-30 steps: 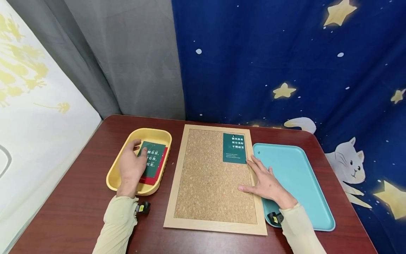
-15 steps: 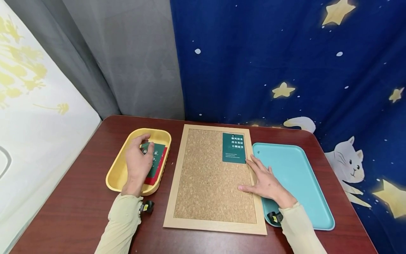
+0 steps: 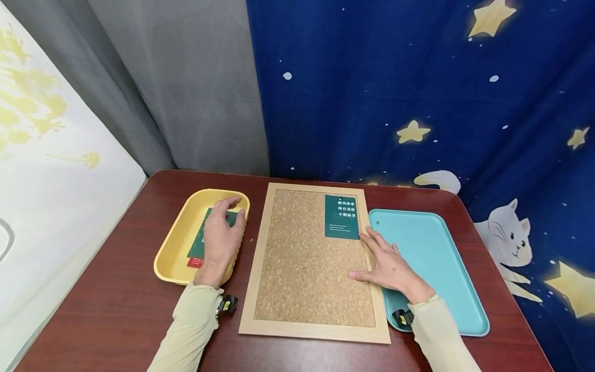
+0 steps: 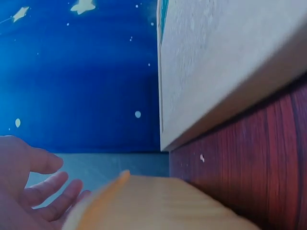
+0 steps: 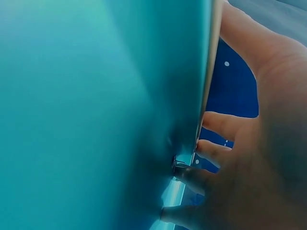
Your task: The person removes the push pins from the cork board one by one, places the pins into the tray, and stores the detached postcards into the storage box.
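My left hand (image 3: 223, 235) hovers over or touches the right side of a yellow basket (image 3: 169, 253), fingers loosely bent and thumb apart. Below it lie a dark green card (image 3: 197, 243) with white writing and a red card (image 3: 195, 262), both partly hidden. In the left wrist view nothing shows between the fingers of the left hand (image 4: 29, 191), beside the basket wall (image 4: 158, 206). My right hand (image 3: 390, 266) rests spread on the right edge of a framed corkboard (image 3: 311, 274). Its fingertips lie by the lower corner of another green card (image 3: 341, 219) at the board's upper right.
A turquoise tray (image 3: 437, 263) stands right of the corkboard, partly beneath my right wrist. A tiny dark item (image 3: 377, 222) sits in its far left corner. Everything stands on a dark red wooden table (image 3: 116, 279), with curtains (image 3: 325, 93) behind.
My left hand has shifted rightward across the basket, uncovering the left part of the green card and covering the right side of the cards. The right hand has stayed in place.
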Tool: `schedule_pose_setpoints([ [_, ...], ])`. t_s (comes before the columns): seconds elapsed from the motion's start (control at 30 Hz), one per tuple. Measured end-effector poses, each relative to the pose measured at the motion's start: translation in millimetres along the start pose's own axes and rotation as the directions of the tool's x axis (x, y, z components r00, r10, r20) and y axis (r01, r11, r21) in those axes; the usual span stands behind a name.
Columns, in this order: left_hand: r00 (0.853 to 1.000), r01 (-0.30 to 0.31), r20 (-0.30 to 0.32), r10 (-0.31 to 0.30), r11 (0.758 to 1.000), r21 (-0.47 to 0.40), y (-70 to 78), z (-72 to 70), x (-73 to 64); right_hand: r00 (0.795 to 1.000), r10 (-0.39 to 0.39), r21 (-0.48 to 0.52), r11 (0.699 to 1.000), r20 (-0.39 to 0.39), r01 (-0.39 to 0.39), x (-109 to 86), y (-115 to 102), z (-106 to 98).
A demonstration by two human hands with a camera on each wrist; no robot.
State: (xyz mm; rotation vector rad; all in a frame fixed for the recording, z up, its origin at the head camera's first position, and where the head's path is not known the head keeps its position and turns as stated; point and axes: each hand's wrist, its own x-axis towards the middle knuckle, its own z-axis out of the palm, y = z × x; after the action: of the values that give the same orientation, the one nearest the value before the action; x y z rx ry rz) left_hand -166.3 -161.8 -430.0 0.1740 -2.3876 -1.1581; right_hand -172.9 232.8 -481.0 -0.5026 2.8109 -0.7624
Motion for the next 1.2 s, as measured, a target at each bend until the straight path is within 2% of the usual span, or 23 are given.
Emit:
schedule_pose_setpoints([
  [0.13, 1.000, -0.001, 0.025, 0.001, 1.000, 0.002, 5.6, 7.8, -1.5, 1.000, 0.005, -0.009, 1.000, 0.001, -0.005, 0.4, 1, -1],
  [0.53, 0.992, -0.080, 0.094, 0.079, 0.997, 0.007, 25.5, 30.7, -8.7, 1.000, 0.000, -0.009, 1.000, -0.008, 0.000, 0.9, -2, -2],
  [0.77, 0.985, -0.073, 0.156, 0.072, 0.997, 0.002, 30.6, 44.4, -12.8, 1.000, 0.005, -0.005, 1.000, -0.001, -0.005, 0.4, -3, -1],
  [1.2, 0.963, -0.050, 0.268, 0.042, 0.998, 0.023, 39.5, 62.2, -18.7, 1.000, -0.001, -0.003, 1.000, -0.006, 0.001, 0.9, 0, 0],
])
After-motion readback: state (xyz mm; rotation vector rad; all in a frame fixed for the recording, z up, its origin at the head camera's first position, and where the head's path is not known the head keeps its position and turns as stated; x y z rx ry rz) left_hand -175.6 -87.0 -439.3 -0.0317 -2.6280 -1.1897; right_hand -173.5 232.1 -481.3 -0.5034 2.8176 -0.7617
